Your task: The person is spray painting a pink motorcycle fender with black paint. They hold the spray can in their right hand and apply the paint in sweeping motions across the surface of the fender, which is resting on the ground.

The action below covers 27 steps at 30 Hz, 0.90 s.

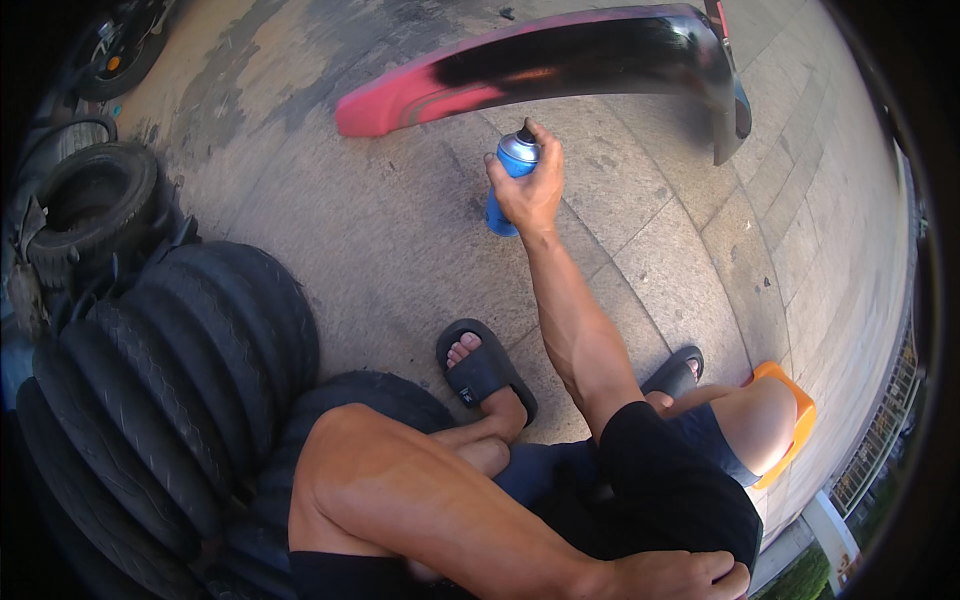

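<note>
My right hand is wrapped round a blue spray can with a silver shoulder. Its index finger lies on the black nozzle at the top. Beyond the can stands a long curved panel, like a vehicle mudguard. Its left end is pinkish red, and glossy black covers its middle and right part. The can is apart from the panel, just below it in the picture; I see no spray. My left forearm crosses my body, and my left hand rests with curled fingers against the black sleeve of my right arm.
Several black tyres stand in a row at the left, with another tyre behind them. A wheel shows at the far left. An orange stool is at the right. My sandalled feet are on the paving. A railing lies far right.
</note>
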Each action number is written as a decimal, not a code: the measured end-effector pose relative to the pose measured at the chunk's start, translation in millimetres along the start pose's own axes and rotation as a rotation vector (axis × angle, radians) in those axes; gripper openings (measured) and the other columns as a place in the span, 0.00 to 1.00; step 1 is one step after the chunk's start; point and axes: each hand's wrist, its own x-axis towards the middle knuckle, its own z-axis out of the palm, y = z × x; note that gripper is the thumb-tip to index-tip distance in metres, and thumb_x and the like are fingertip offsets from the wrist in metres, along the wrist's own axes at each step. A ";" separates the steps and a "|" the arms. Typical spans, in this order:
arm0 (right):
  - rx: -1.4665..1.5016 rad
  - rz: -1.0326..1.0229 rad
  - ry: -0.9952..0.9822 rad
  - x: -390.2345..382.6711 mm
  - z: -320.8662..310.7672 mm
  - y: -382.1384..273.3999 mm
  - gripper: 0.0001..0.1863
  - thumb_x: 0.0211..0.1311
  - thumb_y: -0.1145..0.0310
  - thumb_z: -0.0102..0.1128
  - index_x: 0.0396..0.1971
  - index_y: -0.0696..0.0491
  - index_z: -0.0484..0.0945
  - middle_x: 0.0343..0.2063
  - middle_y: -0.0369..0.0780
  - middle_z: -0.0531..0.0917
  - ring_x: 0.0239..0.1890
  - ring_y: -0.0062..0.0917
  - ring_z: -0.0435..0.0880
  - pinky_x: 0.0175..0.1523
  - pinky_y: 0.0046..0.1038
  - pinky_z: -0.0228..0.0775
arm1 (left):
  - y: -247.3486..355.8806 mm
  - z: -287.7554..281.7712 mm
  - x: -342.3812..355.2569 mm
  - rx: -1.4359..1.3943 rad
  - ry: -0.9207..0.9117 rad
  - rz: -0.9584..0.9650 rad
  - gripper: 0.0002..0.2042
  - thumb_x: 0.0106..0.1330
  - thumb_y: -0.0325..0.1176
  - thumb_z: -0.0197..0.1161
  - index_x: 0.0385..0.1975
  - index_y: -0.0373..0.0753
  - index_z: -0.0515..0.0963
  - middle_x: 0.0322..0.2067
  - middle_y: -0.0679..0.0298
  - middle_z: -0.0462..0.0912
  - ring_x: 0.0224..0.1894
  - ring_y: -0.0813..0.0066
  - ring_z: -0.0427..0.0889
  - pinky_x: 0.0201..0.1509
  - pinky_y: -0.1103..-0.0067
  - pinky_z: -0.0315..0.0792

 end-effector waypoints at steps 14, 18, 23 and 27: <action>-0.019 0.023 -0.079 -8.3 15.6 -0.5 0.36 0.48 0.68 0.77 0.60 0.54 0.73 0.55 0.49 0.80 0.59 0.44 0.80 0.64 0.40 0.72 | 3.4 -3.0 -2.7 -0.047 0.049 -0.022 0.12 0.66 0.40 0.57 0.22 0.43 0.72 0.27 0.65 0.74 0.32 0.67 0.75 0.30 0.72 0.67; -0.028 0.006 -0.108 -7.2 17.7 -0.1 0.36 0.48 0.67 0.77 0.60 0.53 0.73 0.55 0.49 0.80 0.58 0.44 0.80 0.64 0.41 0.72 | 3.6 -3.4 -2.0 -0.035 0.049 -0.027 0.11 0.65 0.40 0.57 0.22 0.43 0.73 0.27 0.65 0.75 0.32 0.67 0.75 0.30 0.72 0.66; -0.034 -0.003 -0.106 -7.5 19.2 1.1 0.38 0.47 0.67 0.77 0.61 0.52 0.72 0.55 0.49 0.80 0.58 0.44 0.80 0.63 0.41 0.73 | 3.1 -4.0 -2.3 -0.019 0.041 -0.016 0.11 0.64 0.41 0.57 0.22 0.44 0.73 0.27 0.65 0.75 0.32 0.67 0.75 0.30 0.72 0.66; -0.030 0.049 -0.131 -9.9 18.9 1.7 0.38 0.47 0.67 0.77 0.61 0.51 0.72 0.54 0.48 0.80 0.58 0.44 0.80 0.63 0.41 0.73 | 2.3 -2.4 -1.8 -0.008 0.033 -0.005 0.11 0.64 0.41 0.56 0.22 0.44 0.73 0.27 0.65 0.75 0.32 0.67 0.75 0.30 0.72 0.66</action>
